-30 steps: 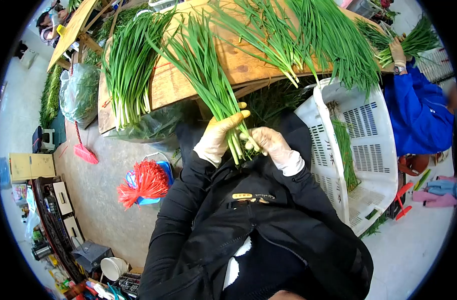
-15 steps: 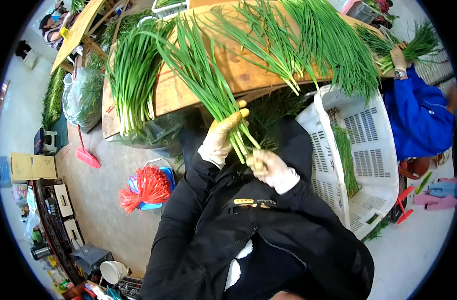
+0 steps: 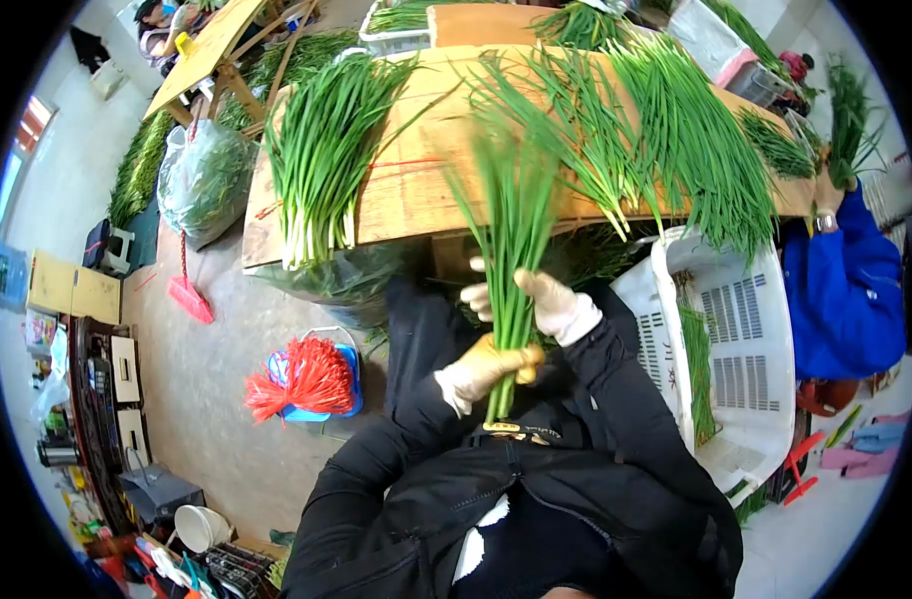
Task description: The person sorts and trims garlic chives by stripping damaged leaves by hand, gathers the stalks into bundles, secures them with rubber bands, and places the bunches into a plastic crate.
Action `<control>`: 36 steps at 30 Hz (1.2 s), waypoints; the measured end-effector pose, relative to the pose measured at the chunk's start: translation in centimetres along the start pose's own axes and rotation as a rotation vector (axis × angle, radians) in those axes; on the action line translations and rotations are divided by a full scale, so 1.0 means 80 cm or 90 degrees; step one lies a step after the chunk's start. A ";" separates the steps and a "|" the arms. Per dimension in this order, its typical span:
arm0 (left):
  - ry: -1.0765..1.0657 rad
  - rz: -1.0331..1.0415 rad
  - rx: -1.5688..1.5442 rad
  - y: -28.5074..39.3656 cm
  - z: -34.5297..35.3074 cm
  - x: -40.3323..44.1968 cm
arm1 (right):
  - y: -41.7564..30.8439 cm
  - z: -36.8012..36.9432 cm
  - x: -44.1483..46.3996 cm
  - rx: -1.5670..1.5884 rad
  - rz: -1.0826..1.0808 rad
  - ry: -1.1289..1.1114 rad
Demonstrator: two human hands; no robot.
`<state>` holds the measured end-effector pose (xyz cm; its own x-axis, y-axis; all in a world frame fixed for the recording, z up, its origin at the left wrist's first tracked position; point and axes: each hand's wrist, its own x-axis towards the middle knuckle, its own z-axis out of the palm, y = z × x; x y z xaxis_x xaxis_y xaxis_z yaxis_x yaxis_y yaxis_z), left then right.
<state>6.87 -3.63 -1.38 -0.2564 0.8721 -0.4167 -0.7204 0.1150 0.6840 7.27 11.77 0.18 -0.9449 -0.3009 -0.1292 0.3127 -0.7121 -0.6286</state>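
Observation:
A bunch of garlic chives (image 3: 511, 299) stands upright in front of my body, its leaf tips smeared by motion. My left hand (image 3: 488, 367), in a pale glove with yellowed fingers, is closed around the stalks near their lower ends. Higher up, my right hand (image 3: 548, 301), gloved too, is open around the stalks. Its thumb is on the near side, and its stretched, spread fingers pass behind and show at the left. Beyond my hands, a neat pile of chives (image 3: 331, 150) lies at the left of the wooden table (image 3: 426, 130). Looser chives (image 3: 586, 140) and a large heap (image 3: 690, 140) lie at the right.
A white plastic basket (image 3: 745, 349) with some chives inside stands at my right. Red ties (image 3: 311, 377) fill a blue container on the floor at left, near a pink broom (image 3: 189, 299) and a filled plastic bag (image 3: 208, 185). At far right, a person in blue (image 3: 840, 280) handles greens.
The bunch has swung upright and lower, closer to my body. My left hand has moved down the stalks. My right hand has left the stalk ends, risen and opened around the middle.

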 end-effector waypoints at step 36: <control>0.342 0.698 0.770 0.337 -0.202 -0.104 | -0.126 0.069 0.330 -0.314 -0.153 0.048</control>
<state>-20.83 -15.51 10.83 -0.6113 0.5667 0.5524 0.7186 0.1050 0.6875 -20.25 7.54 7.31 -0.9940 -0.1079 0.0196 0.0217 -0.3687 -0.9293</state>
